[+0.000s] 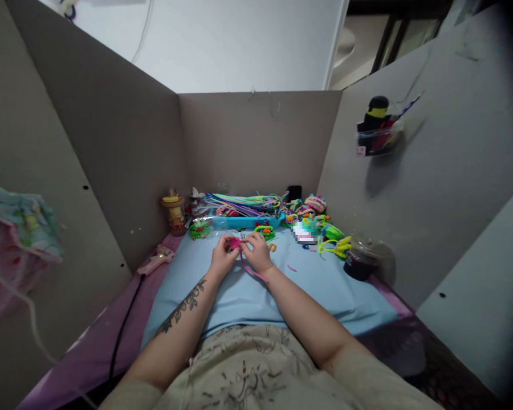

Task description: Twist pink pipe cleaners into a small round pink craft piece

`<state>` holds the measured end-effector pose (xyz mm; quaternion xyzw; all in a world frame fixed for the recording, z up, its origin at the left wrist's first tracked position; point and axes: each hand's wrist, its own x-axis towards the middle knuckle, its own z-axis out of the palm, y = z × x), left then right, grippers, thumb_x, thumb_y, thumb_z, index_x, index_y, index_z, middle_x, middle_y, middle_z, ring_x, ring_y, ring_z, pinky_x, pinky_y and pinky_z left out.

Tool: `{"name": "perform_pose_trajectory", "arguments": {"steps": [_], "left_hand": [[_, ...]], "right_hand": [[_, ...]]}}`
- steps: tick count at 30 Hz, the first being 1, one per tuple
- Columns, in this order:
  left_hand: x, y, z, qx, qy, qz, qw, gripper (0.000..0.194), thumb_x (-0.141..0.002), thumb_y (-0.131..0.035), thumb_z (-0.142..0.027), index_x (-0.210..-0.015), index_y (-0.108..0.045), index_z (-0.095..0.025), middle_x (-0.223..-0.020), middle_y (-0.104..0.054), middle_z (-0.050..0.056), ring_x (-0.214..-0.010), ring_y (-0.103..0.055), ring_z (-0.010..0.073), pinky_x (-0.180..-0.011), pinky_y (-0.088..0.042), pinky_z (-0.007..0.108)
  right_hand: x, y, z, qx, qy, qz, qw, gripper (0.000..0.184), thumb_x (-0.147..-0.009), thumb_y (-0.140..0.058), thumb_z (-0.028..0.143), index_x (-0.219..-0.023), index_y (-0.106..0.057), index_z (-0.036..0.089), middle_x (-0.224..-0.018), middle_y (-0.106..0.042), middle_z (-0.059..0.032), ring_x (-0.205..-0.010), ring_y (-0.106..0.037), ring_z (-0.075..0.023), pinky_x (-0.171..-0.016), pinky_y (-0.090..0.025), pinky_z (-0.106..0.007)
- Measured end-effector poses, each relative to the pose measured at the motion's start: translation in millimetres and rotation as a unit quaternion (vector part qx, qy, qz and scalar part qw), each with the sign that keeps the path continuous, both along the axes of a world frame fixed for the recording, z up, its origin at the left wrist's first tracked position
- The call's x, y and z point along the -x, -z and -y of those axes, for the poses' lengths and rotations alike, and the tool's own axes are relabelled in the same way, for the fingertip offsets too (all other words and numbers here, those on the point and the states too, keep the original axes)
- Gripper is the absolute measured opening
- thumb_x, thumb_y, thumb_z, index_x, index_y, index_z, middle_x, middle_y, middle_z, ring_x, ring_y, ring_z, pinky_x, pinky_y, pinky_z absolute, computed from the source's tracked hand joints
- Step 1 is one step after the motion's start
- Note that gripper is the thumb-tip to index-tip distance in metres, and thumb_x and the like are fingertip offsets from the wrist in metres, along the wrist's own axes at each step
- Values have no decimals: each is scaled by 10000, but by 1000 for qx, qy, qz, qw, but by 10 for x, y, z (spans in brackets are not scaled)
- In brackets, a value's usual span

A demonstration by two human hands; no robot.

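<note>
Over the light blue cloth, my left hand (223,257) and my right hand (259,253) meet at a small pink coiled pipe cleaner piece (234,243). The left fingers are closed around it. My right fingertips pinch it at its right side. A loose pink pipe cleaner end (253,274) trails from the piece down to the right wrist. Just behind the hands sits a small green and orange pipe cleaner figure (264,232). The finer shape of the pink piece is too small to make out.
A blue tray (256,221) holds many coloured pipe cleaners at the back. Right of it are several fuzzy pieces (333,232) and a dark round tub (361,263). On the left stand a lidded cup (174,213) and a pink corded tool (156,261). Grey panels (260,142) enclose the table.
</note>
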<state>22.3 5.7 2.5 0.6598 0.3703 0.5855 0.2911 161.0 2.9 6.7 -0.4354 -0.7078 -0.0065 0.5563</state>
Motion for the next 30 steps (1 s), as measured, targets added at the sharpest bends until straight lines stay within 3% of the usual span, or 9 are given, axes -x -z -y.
{"name": "perform_pose_trajectory", "arguments": {"steps": [9, 24, 28, 30], "left_hand": [[25, 21, 11, -42, 21, -49, 998, 277, -714, -581, -160, -983, -532, -202, -934, -627, 30, -870, -610, 161, -818, -460, 299], [30, 38, 3, -44, 8, -87, 995, 261, -697, -562, -131, -941, -580, -220, -911, -643, 20, -850, -605, 172, -807, -459, 313], [34, 27, -24, -21, -15, -58, 998, 293, -679, -608, -165, -964, -559, -210, -881, -637, 22, -775, -610, 162, -740, -466, 294], [42, 26, -48, -9, -30, -33, 999, 308, -666, -637, -186, -961, -551, -206, -839, -632, 18, -730, -607, 157, -706, -466, 285]], "right_hand": [[-44, 71, -152, 73, -32, -75, 994, 51, -686, -641, 230, -646, -647, 200, -852, -484, -32, -876, -494, -189, -863, -390, -361], [-39, 218, -307, 127, -83, -73, 986, 138, -679, -591, 180, -554, -535, 194, -744, -488, -3, -760, -517, -162, -791, -440, -362], [-38, 165, -258, 132, -76, -111, 982, 56, -701, -580, 196, -659, -617, 196, -802, -530, -21, -792, -547, -169, -801, -445, -350], [-30, 125, -201, 122, -79, -107, 984, 118, -695, -578, 175, -785, -651, 202, -882, -549, -33, -857, -550, -178, -828, -438, -346]]}}
